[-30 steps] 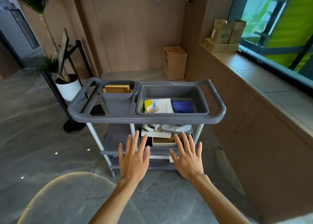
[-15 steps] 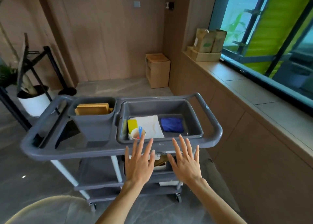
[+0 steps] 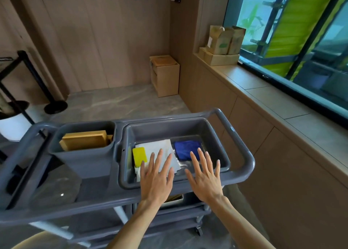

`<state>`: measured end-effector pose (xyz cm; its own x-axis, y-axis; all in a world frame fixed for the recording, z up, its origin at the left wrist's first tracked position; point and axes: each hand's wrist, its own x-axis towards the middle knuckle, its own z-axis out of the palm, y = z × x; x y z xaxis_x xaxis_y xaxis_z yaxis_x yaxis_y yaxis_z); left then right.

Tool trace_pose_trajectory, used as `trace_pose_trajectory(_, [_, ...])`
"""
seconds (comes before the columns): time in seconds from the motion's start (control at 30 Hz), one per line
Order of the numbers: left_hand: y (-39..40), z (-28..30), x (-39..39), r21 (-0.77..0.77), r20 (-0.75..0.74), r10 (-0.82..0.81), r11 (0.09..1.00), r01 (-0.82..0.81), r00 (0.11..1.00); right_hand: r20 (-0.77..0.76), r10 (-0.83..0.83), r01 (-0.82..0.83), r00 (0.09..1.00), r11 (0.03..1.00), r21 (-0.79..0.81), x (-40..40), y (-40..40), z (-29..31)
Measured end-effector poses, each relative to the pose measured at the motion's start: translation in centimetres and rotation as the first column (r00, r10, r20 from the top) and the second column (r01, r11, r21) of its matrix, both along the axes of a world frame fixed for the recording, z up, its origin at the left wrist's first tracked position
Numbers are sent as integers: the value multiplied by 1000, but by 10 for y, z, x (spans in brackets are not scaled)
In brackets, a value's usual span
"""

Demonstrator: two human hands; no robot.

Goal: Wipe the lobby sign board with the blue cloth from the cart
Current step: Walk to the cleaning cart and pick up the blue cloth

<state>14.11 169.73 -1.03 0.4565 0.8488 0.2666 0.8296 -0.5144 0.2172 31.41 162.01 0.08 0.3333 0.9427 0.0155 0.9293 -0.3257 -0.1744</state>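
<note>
The person has closed on the grey plastic service cart (image 3: 243, 154) over the last second, and both hands, which hung short of its near rail a second ago, now reach over that rail above the shallow grey tray (image 3: 216, 128) on the top deck. The left hand (image 3: 156, 181) is flat, fingers spread, empty, above the white paper sheet (image 3: 156, 149) and next to the yellow rectangular sponge (image 3: 139, 154). The right hand (image 3: 205, 179) is likewise spread and empty, its fingertips (image 3: 193, 154) at the near edge of the folded blue microfibre cloth (image 3: 185, 148), which lies in the right part of the tray; contact cannot be confirmed. The cloth is not yet picked up. In my judgement the pickup is imminent and falls to the right hand. No sign board can be identified here, so wiping remains outstanding.
</note>
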Motion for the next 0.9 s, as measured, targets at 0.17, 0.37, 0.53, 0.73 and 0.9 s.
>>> trace_pose_trajectory(0.17, [30,-3,21,1,-14,20,1000,-20,1000,-15,22,-22,1000,1000,-5,24,28,-5])
trace_pose_trajectory(0.37, [59,-5,60,-29,-22,57,998,-58,998,-32,50,-51,998,998,-34,71,63,-15])
trace_pose_trajectory(0.53, [84,-7,94,-54,-47,110,992,-112,993,-29,109,-110,994,992,-54,111,98,-23])
trace_pose_trajectory(0.73, [112,-2,131,-54,-47,202,977,-205,978,-40,213,-216,976,974,-68,155,133,-33])
trace_pose_trajectory(0.9, [128,-8,152,-81,-79,198,976,-204,977,-69,240,-246,968,966,-85,181,154,-43])
